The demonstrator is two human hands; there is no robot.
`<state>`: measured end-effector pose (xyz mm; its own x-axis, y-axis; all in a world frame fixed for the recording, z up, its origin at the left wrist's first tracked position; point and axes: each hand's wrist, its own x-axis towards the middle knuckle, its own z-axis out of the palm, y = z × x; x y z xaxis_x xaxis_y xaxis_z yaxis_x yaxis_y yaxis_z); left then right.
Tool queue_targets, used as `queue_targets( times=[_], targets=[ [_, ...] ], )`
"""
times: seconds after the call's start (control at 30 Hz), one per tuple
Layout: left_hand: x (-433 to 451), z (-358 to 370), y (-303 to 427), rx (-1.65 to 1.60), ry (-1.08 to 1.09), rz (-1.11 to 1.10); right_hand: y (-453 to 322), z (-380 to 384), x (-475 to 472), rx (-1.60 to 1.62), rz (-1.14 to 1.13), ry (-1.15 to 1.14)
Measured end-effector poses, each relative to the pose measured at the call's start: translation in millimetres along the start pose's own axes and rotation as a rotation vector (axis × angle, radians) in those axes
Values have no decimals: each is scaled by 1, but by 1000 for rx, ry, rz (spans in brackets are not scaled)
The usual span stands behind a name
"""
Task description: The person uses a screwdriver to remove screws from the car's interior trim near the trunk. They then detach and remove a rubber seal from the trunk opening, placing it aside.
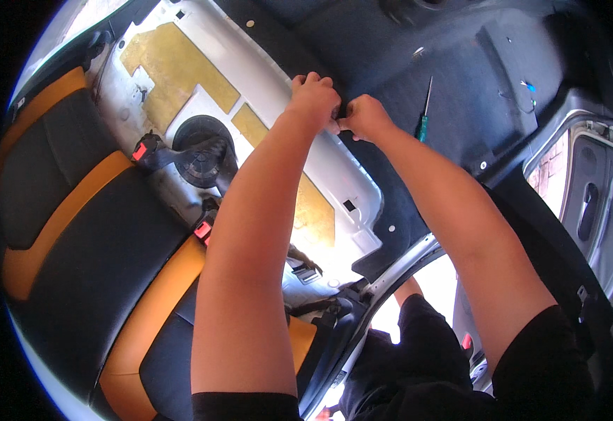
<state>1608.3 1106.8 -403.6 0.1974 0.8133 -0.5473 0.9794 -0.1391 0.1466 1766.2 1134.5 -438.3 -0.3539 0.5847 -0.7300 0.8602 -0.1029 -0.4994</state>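
Observation:
My left hand (315,101) reaches over the raised edge of a white sheet-metal car floor panel (330,168), its fingers curled beside the black floor carpet (377,184). Close to its thumb, my right hand (368,118) has its thumb and forefinger drawn together at the carpet's border. Any small thing between the fingertips is hidden from me. A screwdriver with a green handle (423,128) lies on the carpet to the right, apart from my right hand.
At left is a black seat cushion with orange trim (164,305). Near it are a seat-belt buckle with a red button (140,151), a round black cover (201,150) and yellowish pads (180,68). A blue wire connector (529,87) hangs at right, near the door opening (546,179).

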Motion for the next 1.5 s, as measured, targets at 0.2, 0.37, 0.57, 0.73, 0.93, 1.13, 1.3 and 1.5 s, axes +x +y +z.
queue_targets(
  times=[0.2, 0.37, 0.57, 0.73, 0.93, 1.13, 1.3, 1.5],
  targets=[
    [1, 3, 2, 9, 0, -21, 2, 1, 1, 35, 11, 5],
    [1, 1, 2, -32, -7, -16, 4, 0, 4, 54, 37, -11],
    [-1, 14, 2, 13, 109, -11, 4, 4, 5, -29, -14, 30],
    [1, -1, 1, -6, -16, -24, 2, 6, 1, 19, 34, 53],
    [1, 7, 5, 23, 31, -40, 3, 4, 5, -11, -5, 32],
    [2, 6, 7, 18, 73, -46, 8, -1, 12, 85, 4, -15],
    [1, 8, 2, 40, 27, -62, -3, 4, 1, 66, 5, 19],
    [9, 6, 5, 72, 43, -45, 13, 9, 8, -1, -6, 111]
  ],
)
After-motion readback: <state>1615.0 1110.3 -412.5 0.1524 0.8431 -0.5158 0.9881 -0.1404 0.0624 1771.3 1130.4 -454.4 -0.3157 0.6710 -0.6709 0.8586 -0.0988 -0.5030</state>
